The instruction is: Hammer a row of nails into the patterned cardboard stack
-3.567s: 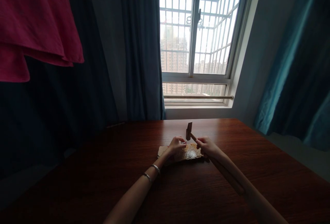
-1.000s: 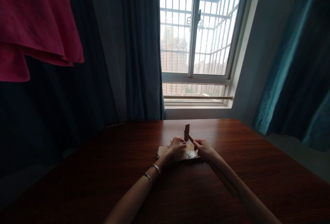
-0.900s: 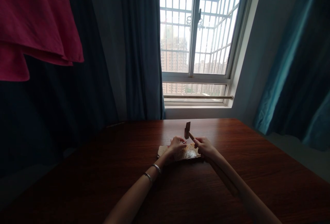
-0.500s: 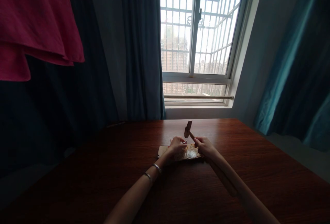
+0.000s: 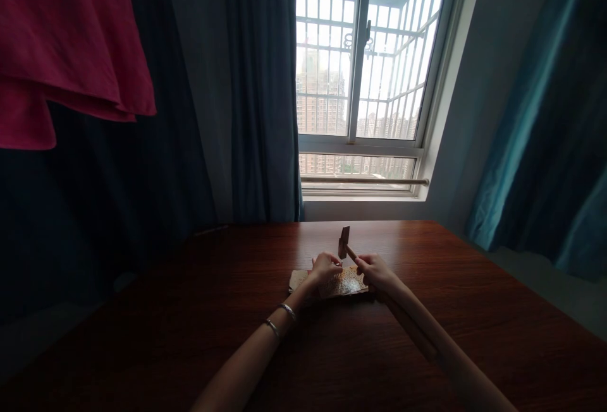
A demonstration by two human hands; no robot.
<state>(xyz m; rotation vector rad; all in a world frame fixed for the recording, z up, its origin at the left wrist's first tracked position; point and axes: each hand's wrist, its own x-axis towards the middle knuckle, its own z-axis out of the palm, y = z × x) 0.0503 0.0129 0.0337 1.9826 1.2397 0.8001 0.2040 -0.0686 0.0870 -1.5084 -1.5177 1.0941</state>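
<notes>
My right hand is closed around the wooden handle of a hammer, whose head is raised a little above the board. The long handle runs back under my right forearm. My left hand is pinched at the fingertips over the board, on a small thin upright thing that looks like a nail; the fingers partly hide it. Beneath both hands lies a flat, speckled board with rough, worn edges, shiny on its right part. Two silver bangles sit on my left wrist.
A dark reddish-brown wooden table carries the board. Behind it is a barred window with blue curtains beside it. A pink cloth hangs at the upper left.
The hammer head has come down slightly and shifted a little to the left, nearer the left fingertips. My left hand keeps its pinch in about the same place.
</notes>
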